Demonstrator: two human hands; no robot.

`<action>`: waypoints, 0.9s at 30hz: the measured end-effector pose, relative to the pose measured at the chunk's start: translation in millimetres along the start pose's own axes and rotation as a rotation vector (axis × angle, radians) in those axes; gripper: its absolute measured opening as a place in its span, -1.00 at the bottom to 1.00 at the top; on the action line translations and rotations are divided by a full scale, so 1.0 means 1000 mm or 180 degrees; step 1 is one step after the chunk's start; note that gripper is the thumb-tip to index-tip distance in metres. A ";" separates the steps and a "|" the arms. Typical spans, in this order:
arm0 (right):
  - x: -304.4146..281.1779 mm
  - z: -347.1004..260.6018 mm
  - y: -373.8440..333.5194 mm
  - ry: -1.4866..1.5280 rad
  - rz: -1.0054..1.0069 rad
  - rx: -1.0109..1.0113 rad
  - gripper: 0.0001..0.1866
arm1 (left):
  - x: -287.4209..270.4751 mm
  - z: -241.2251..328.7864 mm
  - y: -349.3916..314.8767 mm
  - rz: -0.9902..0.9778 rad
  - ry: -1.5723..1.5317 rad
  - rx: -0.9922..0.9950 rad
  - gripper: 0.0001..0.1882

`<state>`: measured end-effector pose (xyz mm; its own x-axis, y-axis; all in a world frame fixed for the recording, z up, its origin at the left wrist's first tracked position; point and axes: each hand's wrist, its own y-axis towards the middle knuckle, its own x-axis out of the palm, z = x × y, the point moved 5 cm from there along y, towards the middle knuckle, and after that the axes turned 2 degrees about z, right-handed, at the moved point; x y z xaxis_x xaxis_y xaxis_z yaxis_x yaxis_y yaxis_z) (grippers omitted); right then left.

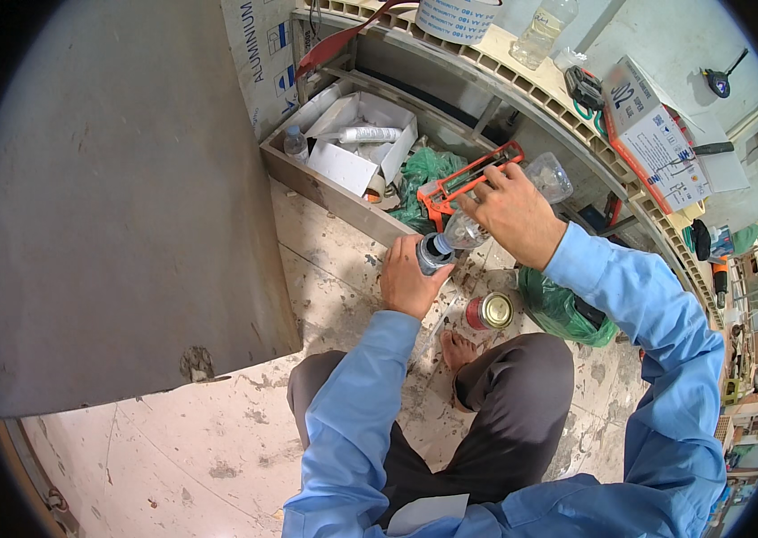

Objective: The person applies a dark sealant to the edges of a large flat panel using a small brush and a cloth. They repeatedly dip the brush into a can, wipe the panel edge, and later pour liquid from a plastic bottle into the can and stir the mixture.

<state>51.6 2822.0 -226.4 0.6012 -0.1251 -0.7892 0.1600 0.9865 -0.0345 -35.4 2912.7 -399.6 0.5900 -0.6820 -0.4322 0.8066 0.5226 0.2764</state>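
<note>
My left hand [408, 280] is wrapped round a small open-topped grey container [435, 260] above the floor. A clear plastic bottle [551, 176] lies tilted in my right hand [513, 213], which grips its middle and covers much of it. Its bluish neck points down to the left, at the container's mouth. Whether liquid is running out, I cannot tell. Just beyond my right fingers is an orange caulking gun [437, 199], over a green plastic bag [416, 170] in a wooden tray. A red tin with a gold lid [493, 311] stands on the floor near my foot.
The wooden tray [329, 193] holds a white carton, a white tube and a small bottle. Close on the left rises a large grey panel [128, 224]. Another green bag [558, 309] sits on the right. The bench edge [567, 117] above carries a box, a battery and a bottle.
</note>
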 end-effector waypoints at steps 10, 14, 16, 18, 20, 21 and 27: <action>0.000 0.004 -0.002 -0.0045 0.0110 0.0027 -0.74 | -0.004 -0.001 0.000 0.0005 0.0006 -0.0024 -0.32; 0.000 0.003 -0.001 -0.0049 0.0065 -0.0004 -0.74 | -0.005 -0.001 -0.001 0.0060 -0.0015 0.0021 -0.32; -0.001 0.002 0.000 -0.0036 0.0056 -0.0009 -0.74 | -0.005 -0.001 -0.001 0.0035 0.0000 -0.0017 -0.32; -0.002 0.002 0.000 -0.0008 0.0078 -0.0006 -0.75 | -0.005 0.000 -0.001 0.0055 0.0002 -0.0005 -0.32; -0.002 0.002 0.000 -0.0002 0.0047 0.0011 -0.75 | -0.005 0.000 -0.001 0.0059 0.0010 -0.0010 -0.32; -0.002 0.001 0.000 -0.0006 0.0046 0.0005 -0.75 | -0.005 0.000 -0.001 0.0064 0.0007 -0.0007 -0.32; -0.001 0.002 0.000 -0.0046 0.0036 0.0013 -0.75 | -0.004 0.000 0.000 0.0040 -0.0019 -0.0010 -0.32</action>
<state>52.4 2821.7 -224.8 0.6142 -0.1154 -0.7806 0.1563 0.9874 -0.0230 -38.4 2915.6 -398.0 0.6004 -0.6783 -0.4236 0.7989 0.5328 0.2790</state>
